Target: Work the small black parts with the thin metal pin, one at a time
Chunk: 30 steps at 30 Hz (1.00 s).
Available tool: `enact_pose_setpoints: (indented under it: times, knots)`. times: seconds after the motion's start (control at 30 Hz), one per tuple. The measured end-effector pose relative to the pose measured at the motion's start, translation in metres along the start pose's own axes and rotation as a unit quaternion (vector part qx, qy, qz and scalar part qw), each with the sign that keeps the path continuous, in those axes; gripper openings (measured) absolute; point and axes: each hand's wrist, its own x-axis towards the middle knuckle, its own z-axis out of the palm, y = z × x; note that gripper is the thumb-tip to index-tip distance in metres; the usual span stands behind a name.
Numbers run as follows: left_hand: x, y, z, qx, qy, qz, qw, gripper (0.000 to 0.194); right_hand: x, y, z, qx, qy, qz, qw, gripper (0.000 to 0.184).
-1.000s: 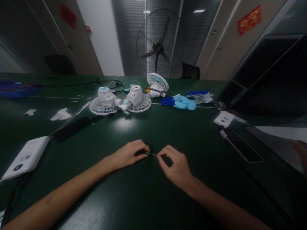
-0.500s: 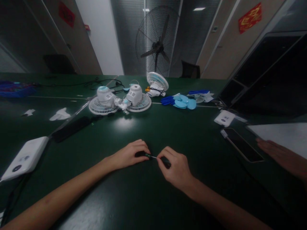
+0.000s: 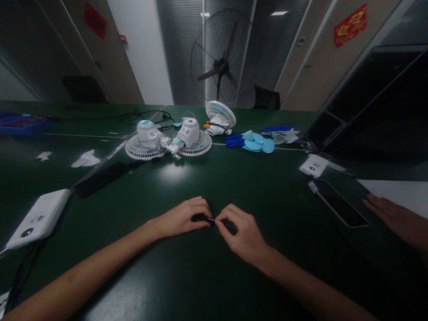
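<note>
Low over the dark green table (image 3: 160,272), my two hands meet at a small screwdriver (image 3: 210,219) with a dark handle and a thin silver shaft. My left hand (image 3: 187,216) is closed around the handle, which its fingers mostly cover. From the other side, the thumb and forefinger of my right hand (image 3: 241,232) pinch the shaft near its end. The tip is hidden at those fingertips. Little of the shaft shows between the hands.
White fans (image 3: 190,133) lie farther back, beside light-blue blades (image 3: 256,142) and blue gloves. A phone (image 3: 337,203) and another person's hand (image 3: 394,218) are at the right. White power banks (image 3: 38,218) and a dark long object (image 3: 102,178) lie around.
My hands have come slightly closer together, so less of the screwdriver's shaft shows between them. The view has shifted a little. The other person's hand at the right has shifted slightly.
</note>
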Motion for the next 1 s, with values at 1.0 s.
enact_pose_setpoints:
  times: [1.0]
  knots:
    - [-0.084, -0.136, -0.123, 0.191, 0.235, -0.238, 0.923, 0.048, -0.003, 0.004, -0.003, 0.022, 0.017, 0.025, 0.999, 0.013]
